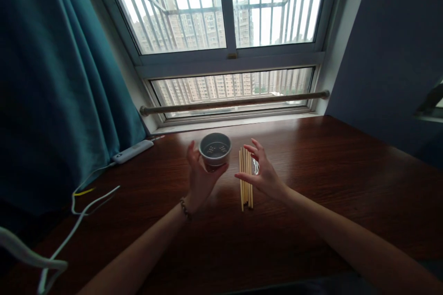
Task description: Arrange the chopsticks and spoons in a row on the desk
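Observation:
My left hand (204,179) is wrapped round a grey round cup (215,160) and holds it tilted toward me, so its inside shows. The cup's bottom has several small holes, like a utensil holder's. To the right, several light wooden chopsticks (246,179) lie side by side on the table, pointing away from me. Over their right edge hovers my right hand (263,173), thumb and fingers spread apart with nothing between them. Partly hidden behind that hand is a small shiny metal thing (255,164), whose kind I cannot make out.
The dark brown wooden table (311,170) reaches to a barred window with a horizontal rail (235,103). On the left lie a white power strip (133,151), white cables (78,221) and a yellow strip (84,191), beside a teal curtain (86,78).

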### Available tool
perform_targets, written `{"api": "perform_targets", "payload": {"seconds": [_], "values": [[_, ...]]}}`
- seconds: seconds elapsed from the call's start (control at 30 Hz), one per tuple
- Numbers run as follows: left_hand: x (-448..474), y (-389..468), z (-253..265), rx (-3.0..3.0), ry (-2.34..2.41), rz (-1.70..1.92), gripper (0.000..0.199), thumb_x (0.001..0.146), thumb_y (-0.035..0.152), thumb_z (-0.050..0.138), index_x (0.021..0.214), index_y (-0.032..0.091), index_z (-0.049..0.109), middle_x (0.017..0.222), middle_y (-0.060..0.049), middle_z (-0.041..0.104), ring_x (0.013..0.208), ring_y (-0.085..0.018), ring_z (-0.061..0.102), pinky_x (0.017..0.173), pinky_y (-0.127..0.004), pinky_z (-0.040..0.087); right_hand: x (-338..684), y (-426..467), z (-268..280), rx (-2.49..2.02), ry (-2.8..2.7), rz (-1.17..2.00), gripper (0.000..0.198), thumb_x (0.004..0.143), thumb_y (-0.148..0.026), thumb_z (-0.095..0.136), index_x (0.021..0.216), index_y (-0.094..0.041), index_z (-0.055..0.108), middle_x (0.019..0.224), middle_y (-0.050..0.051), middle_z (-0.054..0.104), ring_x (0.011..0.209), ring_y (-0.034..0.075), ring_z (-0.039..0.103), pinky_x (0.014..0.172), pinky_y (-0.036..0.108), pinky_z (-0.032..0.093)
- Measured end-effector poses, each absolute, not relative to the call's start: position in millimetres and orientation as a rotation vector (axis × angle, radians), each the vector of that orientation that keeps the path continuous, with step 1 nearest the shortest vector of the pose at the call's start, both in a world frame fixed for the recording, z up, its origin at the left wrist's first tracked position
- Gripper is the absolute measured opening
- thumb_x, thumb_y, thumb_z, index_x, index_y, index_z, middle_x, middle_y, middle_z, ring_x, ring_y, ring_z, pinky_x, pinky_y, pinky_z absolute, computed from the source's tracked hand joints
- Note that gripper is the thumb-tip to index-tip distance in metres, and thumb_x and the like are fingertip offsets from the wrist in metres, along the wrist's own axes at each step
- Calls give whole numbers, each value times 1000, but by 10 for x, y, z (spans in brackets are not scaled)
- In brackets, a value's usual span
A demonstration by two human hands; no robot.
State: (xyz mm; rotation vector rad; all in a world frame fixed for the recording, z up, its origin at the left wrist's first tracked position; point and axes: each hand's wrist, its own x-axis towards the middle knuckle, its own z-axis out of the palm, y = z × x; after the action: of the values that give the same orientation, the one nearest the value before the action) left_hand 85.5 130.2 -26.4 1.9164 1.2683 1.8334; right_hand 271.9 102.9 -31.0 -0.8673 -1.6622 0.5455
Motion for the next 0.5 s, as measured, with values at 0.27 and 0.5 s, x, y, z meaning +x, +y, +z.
{"api": "perform_targets", "payload": {"seconds": [0.27, 0.5], "values": [[1528, 1169, -126, 2358, 1159, 1628, 111, 60, 44, 75, 138, 18, 0, 142, -23, 15, 133, -36, 17, 105, -56, 26, 2949, 1330, -252, -1021, -1266, 512, 104, 56, -41, 77, 136, -14, 17, 117, 14, 50, 103, 24, 52, 87, 32, 45], [1263, -34, 202, 2831, 529, 777, 39, 77, 52, 46, 114, 60, 36, 112, -1, 55, 118, -23, 46, 74, -43, 55, 3905, 2048, -550, -1350, -1091, 221, 102, 52, -46, 76, 134, -12, 25, 110, 13, 54, 97, 24, 54, 82, 33, 44]]}}
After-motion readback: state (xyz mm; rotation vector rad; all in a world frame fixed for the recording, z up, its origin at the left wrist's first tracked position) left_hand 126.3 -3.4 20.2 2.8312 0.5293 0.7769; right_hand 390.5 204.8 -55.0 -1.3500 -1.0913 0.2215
